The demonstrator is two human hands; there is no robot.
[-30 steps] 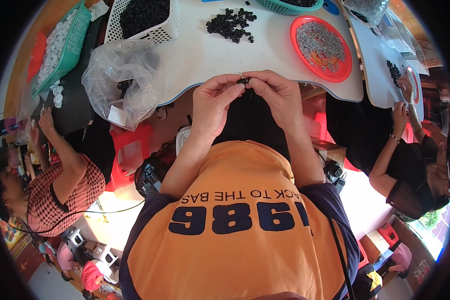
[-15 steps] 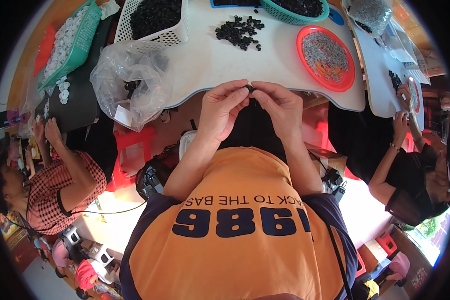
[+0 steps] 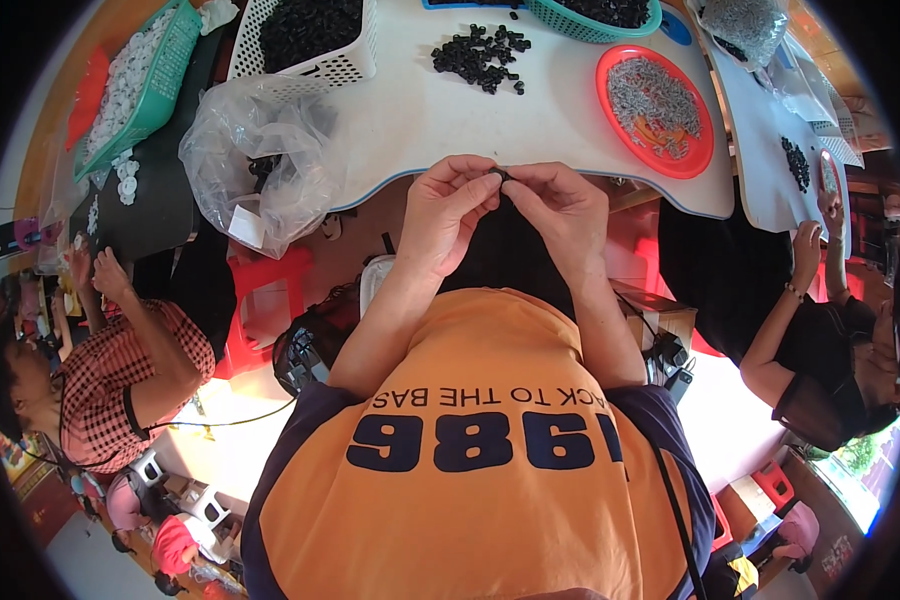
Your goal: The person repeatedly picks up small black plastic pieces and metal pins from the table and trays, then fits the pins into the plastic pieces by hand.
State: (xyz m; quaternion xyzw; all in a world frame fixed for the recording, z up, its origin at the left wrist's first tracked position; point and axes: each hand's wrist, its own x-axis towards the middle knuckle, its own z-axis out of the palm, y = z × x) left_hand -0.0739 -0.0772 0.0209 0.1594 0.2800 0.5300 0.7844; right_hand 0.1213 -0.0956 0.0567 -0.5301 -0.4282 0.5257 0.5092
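Note:
Just past the table's near edge, my left hand (image 3: 448,212) and my right hand (image 3: 560,208) meet fingertip to fingertip. Between them they pinch a small black plastic part (image 3: 500,175), mostly covered by the thumbs and forefingers. Beyond my hands, a loose pile of small black parts (image 3: 480,58) lies on the white table (image 3: 420,130). A round red tray (image 3: 705,150) of small grey metal-looking pieces (image 3: 655,95) sits to the right of the pile.
Left on the table are a white perforated basket (image 3: 362,68) of black parts and a clear plastic bag (image 3: 260,130). A green basket (image 3: 590,30) stands at the back. Co-workers sit left (image 3: 135,385) and right (image 3: 820,360) at other tables, and a red stool (image 3: 265,310) stands below.
My hands stay almost in place, with the fingertips shifting slightly around the small black part. On the right, the co-worker's hands have moved a little.

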